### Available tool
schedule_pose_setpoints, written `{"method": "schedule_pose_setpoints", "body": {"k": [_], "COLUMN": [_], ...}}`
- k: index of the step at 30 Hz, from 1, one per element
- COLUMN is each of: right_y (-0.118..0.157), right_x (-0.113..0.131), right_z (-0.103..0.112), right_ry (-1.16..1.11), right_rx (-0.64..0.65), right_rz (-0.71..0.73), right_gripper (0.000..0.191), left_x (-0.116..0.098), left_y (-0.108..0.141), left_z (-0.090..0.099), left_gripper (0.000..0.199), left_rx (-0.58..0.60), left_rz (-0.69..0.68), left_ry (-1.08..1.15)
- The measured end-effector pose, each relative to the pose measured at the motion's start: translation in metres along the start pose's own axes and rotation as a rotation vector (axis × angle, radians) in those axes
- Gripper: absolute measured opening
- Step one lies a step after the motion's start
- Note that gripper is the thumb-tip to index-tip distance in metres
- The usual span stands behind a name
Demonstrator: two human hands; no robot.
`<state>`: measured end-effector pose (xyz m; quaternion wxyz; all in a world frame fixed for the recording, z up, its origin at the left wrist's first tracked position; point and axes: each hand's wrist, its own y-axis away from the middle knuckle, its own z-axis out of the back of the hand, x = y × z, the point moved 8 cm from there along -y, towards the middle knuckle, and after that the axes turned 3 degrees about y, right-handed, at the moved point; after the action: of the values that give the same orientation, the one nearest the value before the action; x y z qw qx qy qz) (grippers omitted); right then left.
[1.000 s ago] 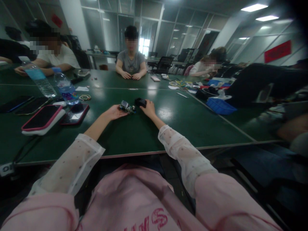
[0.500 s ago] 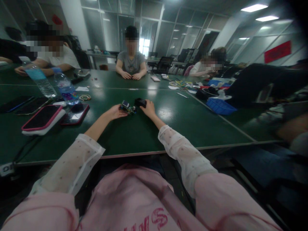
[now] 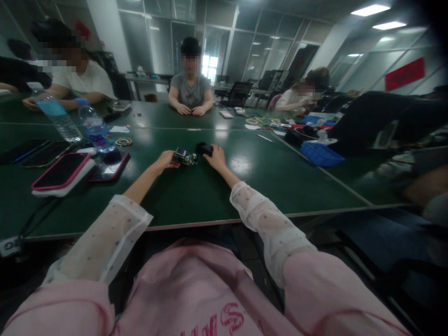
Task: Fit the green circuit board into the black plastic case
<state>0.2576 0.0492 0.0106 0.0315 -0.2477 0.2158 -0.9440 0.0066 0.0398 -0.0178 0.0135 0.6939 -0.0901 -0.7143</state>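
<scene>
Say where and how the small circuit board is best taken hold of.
Probably the circuit board by its left edges, coming from the left: a flat, grey-topped block sits there, while small parts crowd the right end, close to the black object.

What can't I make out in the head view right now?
All in the head view:
- Board: its parts are too small to tell apart.
- Black case: its near right end is hidden by the right hand.
- Shirt lettering: cut off by the bottom edge.
</scene>
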Motion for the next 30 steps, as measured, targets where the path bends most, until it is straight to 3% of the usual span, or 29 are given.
{"method": "schedule_pose_setpoints", "body": {"k": [5, 10, 15, 23, 30], "right_y": [-0.001, 0.0, 0.0, 0.0, 0.001], "right_x": [0.0, 0.001, 0.001, 0.001, 0.002], "right_z": [-0.001, 0.0, 0.001, 0.0, 0.002], "right_ry": [0.001, 0.017, 0.028, 0.041, 0.02], "right_rx": [0.001, -0.001, 0.004, 0.007, 0.019], "right_rz": [0.005, -0.002, -0.007, -0.003, -0.003], "right_gripper": [0.057, 0.057, 0.057, 0.059, 0.058], "left_x": [-0.006, -0.017, -0.028, -0.025, -0.027], "left_y": [0.002, 0.011, 0.016, 0.01, 0.008], "left_z": [-0.006, -0.017, -0.015, -0.01, -0.008], "left_gripper": [0.028, 0.056, 0.073, 0.044, 0.036], "left_rx": [0.119, 0.303, 0.269, 0.228, 0.237], "left_rz": [-0.049, -0.226, -0.417, -0.493, -0.511], "left_ry": [0.02, -0.056, -0.263, -0.549, -0.582]}}
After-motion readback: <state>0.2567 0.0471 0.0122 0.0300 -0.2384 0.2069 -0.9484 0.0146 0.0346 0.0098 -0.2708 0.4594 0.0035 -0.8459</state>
